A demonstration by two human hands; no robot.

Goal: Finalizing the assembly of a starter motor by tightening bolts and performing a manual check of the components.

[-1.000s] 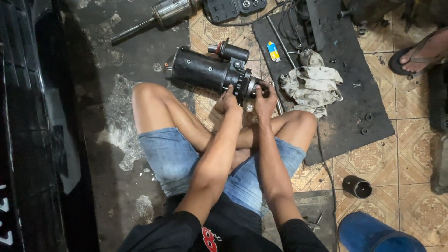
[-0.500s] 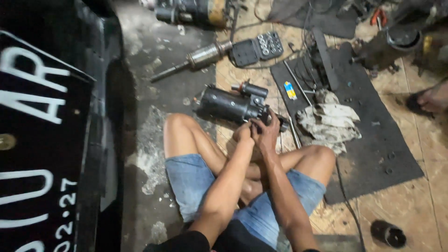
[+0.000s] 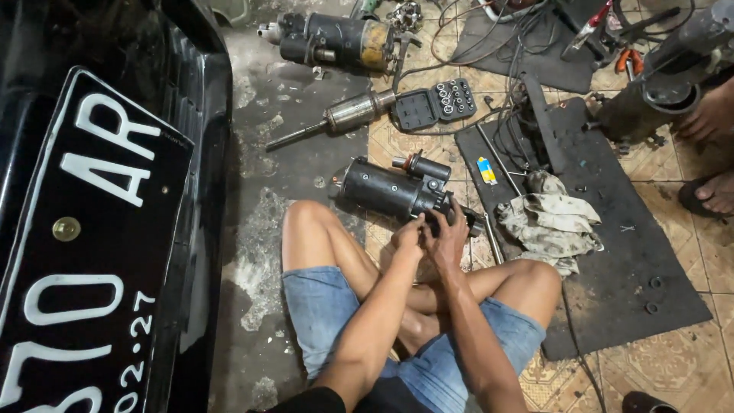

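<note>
I sit cross-legged on the floor in blue denim shorts. A black starter motor (image 3: 386, 189) lies on the floor just beyond my knees. My left hand (image 3: 408, 232) and my right hand (image 3: 446, 235) are side by side at its right end, fingers closed on the nose housing. What the fingertips pinch there is hidden by the hands themselves.
A black vehicle bumper with a number plate (image 3: 84, 252) fills the left. A dirty rag (image 3: 552, 222) lies on a black mat (image 3: 612, 252) to the right. A socket set case (image 3: 436, 103), an armature shaft (image 3: 344, 115) and another motor (image 3: 336, 42) lie farther off. Another person's feet (image 3: 711, 153) are at the right edge.
The view has swung left and back, bringing the number plate and far tools into sight. Both hands have stayed on the right end of the starter motor.
</note>
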